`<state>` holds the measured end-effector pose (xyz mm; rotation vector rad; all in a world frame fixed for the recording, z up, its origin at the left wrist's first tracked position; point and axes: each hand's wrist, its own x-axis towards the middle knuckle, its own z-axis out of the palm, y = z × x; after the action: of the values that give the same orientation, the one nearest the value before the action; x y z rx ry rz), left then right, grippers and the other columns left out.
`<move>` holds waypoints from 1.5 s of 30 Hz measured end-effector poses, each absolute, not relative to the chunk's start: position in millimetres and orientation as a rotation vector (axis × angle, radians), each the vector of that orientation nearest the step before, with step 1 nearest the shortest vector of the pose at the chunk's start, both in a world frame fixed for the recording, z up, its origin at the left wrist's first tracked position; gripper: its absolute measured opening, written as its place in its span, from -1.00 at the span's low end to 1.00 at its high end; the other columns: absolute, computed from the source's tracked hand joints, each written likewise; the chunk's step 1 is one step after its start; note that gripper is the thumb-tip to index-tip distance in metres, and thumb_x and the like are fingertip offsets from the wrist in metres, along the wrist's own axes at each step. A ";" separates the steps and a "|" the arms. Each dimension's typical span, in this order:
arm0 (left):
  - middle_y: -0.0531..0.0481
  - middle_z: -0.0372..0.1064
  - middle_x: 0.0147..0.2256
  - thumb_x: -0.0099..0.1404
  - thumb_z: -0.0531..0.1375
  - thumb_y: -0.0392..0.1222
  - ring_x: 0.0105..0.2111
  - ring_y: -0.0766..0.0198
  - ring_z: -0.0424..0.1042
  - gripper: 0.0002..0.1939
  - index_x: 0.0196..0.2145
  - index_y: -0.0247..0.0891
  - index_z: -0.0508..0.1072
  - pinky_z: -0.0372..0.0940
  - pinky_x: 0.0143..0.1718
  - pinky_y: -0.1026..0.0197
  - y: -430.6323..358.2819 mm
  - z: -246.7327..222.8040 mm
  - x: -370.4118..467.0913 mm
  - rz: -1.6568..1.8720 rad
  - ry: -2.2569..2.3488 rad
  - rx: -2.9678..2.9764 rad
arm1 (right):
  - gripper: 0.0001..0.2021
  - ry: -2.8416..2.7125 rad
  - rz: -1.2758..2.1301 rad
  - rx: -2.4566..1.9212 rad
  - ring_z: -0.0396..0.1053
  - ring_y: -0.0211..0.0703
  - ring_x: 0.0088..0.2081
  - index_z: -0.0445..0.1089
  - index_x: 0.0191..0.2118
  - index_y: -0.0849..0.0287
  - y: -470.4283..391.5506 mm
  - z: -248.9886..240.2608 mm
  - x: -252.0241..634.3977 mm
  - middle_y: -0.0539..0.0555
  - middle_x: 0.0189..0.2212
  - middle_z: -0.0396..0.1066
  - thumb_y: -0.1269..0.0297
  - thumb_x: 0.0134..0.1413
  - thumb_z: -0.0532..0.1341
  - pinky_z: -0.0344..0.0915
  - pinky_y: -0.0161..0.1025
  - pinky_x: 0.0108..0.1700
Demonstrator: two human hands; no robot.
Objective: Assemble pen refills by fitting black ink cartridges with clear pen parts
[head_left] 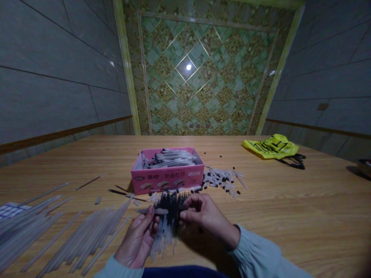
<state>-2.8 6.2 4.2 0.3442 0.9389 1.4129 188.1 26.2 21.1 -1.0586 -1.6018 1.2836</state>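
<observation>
Left hand (140, 233) pinching short translucent plastic tube (161, 211)

I see it held above a bundle of thin black-and-whitish sticks (168, 202), this side of the pink cardboard box (168, 180). Right hand (203, 212) narrow beside the bundle; can't tell if it's gripping anything. Tube looks light, stiffish, slick; I'd grip mid-length. Long axis left-right; leading end unclear.

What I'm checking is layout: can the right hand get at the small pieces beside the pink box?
Probably yes: the right hand is close to the small pieces, right of the pink box, and nothing appears to block the way across the tabletop. Whether it holds anything is unclear.
</observation>
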 end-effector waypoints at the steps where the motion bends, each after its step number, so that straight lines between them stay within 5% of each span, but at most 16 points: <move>1: 0.01 0.35 -0.59 0.20 0.11 -0.51 -0.64 0.47 0.37 -0.87 -0.47 -0.41 0.38 0.32 -0.65 0.48 5.9 4.2 -2.2 1.422 0.970 0.394 | -0.73 -1.515 1.363 -1.013 0.36 -0.22 -0.54 0.31 -0.45 0.23 22.7 19.0 182.0 -0.02 -0.62 0.36 0.19 -0.24 0.34 0.24 -0.33 -0.49; 5: 0.02 0.40 -0.58 0.09 0.25 -0.44 -0.61 0.42 0.39 -0.92 -0.46 -0.39 0.39 0.34 -0.63 0.44 4.6 5.8 -0.8 1.464 1.028 0.524 | -0.74 -1.405 1.327 -0.978 0.23 -0.34 -0.60 0.33 -0.50 0.25 14.5 15.9 171.3 -0.07 -0.64 0.31 0.29 -0.35 0.38 0.17 -0.38 -0.53; 10: 0.03 0.43 -0.56 -0.08 0.39 -0.29 -0.57 0.39 0.42 -0.71 -0.41 -0.37 0.40 0.36 -0.60 0.41 4.1 2.8 0.3 1.476 1.035 0.618 | -0.83 -1.442 1.203 -1.000 0.24 -0.30 -0.51 0.35 -0.50 0.25 15.1 18.6 172.8 -0.06 -0.59 0.31 0.42 -0.33 0.34 0.16 -0.37 -0.47; 21: 0.02 0.45 -0.57 -0.21 0.44 -0.13 -0.57 0.37 0.42 -0.54 -0.38 -0.35 0.37 0.34 -0.58 0.40 3.6 -0.8 1.5 1.431 1.051 0.657 | -0.88 -1.573 1.064 -1.040 0.27 -0.26 -0.45 0.38 -0.48 0.24 12.1 14.1 170.9 -0.05 -0.56 0.32 0.53 -0.26 0.29 0.18 -0.36 -0.40; 38: 0.05 0.45 -0.60 -0.16 0.40 -0.03 -0.57 0.35 0.42 -0.55 -0.39 -0.33 0.35 0.32 -0.57 0.38 1.6 -1.1 4.1 1.425 1.127 0.806 | -0.91 -1.685 0.923 -1.073 0.29 -0.25 -0.44 0.40 -0.48 0.24 10.0 10.0 172.0 -0.03 -0.54 0.35 0.51 -0.23 0.28 0.17 -0.35 -0.40; 45: 0.02 0.48 -0.57 -0.12 0.39 -0.10 -0.56 0.32 0.44 -0.61 -0.41 -0.31 0.33 0.31 -0.57 0.36 2.2 2.3 3.3 1.412 1.129 0.881 | -0.91 -1.427 1.224 -1.000 0.24 -0.32 -0.59 0.32 -0.51 0.24 13.0 0.6 166.0 -0.08 -0.66 0.27 0.39 -0.19 0.26 0.11 -0.39 -0.55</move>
<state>3.3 2.2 2.3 0.8814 1.1288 1.4116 166.0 13.0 0.6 -1.0001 -1.4274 1.2243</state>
